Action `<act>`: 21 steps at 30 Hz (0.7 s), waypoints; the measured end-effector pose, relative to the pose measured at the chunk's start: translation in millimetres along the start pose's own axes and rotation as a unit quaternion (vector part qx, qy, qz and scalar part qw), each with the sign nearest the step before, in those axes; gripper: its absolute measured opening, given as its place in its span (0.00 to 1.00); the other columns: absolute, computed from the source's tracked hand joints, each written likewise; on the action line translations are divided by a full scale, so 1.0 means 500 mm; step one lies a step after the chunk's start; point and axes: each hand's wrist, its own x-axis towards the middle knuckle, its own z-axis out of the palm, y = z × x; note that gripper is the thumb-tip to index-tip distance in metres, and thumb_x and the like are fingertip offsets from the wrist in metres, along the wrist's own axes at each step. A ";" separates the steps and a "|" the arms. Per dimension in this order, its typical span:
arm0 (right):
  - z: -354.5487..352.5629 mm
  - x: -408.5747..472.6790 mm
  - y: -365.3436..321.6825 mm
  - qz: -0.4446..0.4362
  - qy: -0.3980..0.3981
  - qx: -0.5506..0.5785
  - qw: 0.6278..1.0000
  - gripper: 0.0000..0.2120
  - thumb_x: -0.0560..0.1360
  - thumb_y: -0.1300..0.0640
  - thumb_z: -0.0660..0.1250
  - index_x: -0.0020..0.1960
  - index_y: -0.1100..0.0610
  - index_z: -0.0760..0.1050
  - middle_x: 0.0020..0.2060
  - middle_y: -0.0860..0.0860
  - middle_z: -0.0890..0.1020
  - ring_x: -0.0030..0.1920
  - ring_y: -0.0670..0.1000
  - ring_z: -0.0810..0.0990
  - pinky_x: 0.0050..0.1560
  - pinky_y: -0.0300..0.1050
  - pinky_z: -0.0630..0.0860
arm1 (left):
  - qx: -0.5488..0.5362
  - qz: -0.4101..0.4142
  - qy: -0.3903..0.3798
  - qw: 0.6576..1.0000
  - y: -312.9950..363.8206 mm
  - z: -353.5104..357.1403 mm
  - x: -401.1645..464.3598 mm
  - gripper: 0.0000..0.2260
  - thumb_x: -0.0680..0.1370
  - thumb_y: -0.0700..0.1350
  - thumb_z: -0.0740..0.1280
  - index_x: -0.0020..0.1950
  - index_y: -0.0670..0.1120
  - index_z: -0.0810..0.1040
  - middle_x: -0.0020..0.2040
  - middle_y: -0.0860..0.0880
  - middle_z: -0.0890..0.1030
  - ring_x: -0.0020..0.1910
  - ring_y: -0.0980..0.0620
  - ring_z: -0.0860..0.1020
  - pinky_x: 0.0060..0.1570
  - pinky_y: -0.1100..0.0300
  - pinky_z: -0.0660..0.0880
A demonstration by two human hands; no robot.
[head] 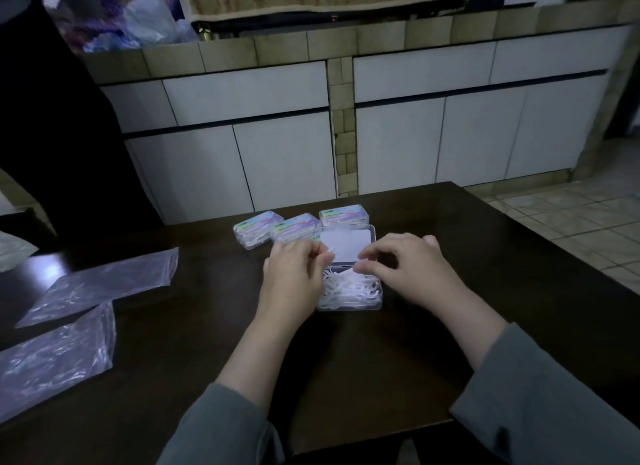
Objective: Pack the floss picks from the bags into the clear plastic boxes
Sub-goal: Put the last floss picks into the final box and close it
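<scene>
**Fourth box nearly full, just tucking in the last picks**

Left hand [291, 274] has its thumb and fingertips pinched on a single white floss pick [330, 250], held just over the open box [349, 288]. Right hand [401, 264] has its fingers curled down at the box's far right edge, fingertips at the hinge line; can't tell if it's actually gripping a pick or only steadying the box. My guess is steadying, since the box looks light enough to skate around.

The box is already heaped with white picks, and its lid [346, 245] is flipped back flat behind it, out of the way for loading. Three closed boxes [258, 229] with colourful labels sit in a row right behind, so those look done.

Two flat clear bags [100, 284] lie well off to the left on the dark wooden table [485, 257], looking emptied. Behind the table there are white cabinet doors [287, 160] under a tiled counter, tile floor to the right. Room's pretty dim.
</scene>
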 end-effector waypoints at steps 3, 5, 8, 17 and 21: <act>-0.009 -0.016 0.020 0.035 0.004 0.027 0.999 0.27 0.66 0.27 0.62 0.59 0.40 0.75 0.51 0.39 0.75 0.54 0.42 0.72 0.59 0.47 0.61 | -0.012 0.041 -0.028 0.999 0.017 0.008 0.001 0.05 0.79 0.49 0.66 0.42 0.55 0.74 0.43 0.60 0.76 0.49 0.57 0.69 0.55 0.51 0.70; -0.011 -0.023 0.023 0.057 -0.037 0.020 0.998 0.34 0.62 0.25 0.64 0.63 0.40 0.71 0.53 0.39 0.74 0.56 0.42 0.72 0.61 0.48 0.62 | -0.002 0.060 -0.060 0.996 0.032 0.014 0.004 0.04 0.79 0.50 0.65 0.44 0.56 0.74 0.43 0.60 0.75 0.50 0.58 0.68 0.56 0.54 0.68; -0.013 -0.028 0.023 0.068 -0.078 0.025 0.994 0.36 0.62 0.29 0.71 0.66 0.40 0.69 0.58 0.38 0.74 0.61 0.43 0.70 0.61 0.47 0.61 | 0.039 0.068 -0.104 0.991 0.051 0.025 0.009 0.03 0.79 0.52 0.65 0.48 0.55 0.78 0.45 0.58 0.76 0.51 0.57 0.67 0.55 0.57 0.66; -0.002 -0.029 0.032 0.081 -0.117 0.080 0.987 0.33 0.61 0.32 0.75 0.63 0.37 0.71 0.55 0.34 0.77 0.53 0.40 0.71 0.63 0.46 0.63 | 0.042 0.036 -0.124 0.991 0.018 0.014 0.021 0.05 0.76 0.55 0.68 0.49 0.58 0.80 0.49 0.59 0.76 0.54 0.56 0.69 0.57 0.54 0.69; -0.008 -0.034 0.028 0.083 -0.123 0.091 0.985 0.33 0.62 0.34 0.75 0.64 0.37 0.70 0.54 0.34 0.76 0.47 0.36 0.70 0.63 0.47 0.63 | 0.021 0.036 -0.147 0.988 -0.010 0.000 0.017 0.03 0.75 0.54 0.70 0.48 0.60 0.81 0.47 0.60 0.76 0.52 0.56 0.69 0.54 0.54 0.72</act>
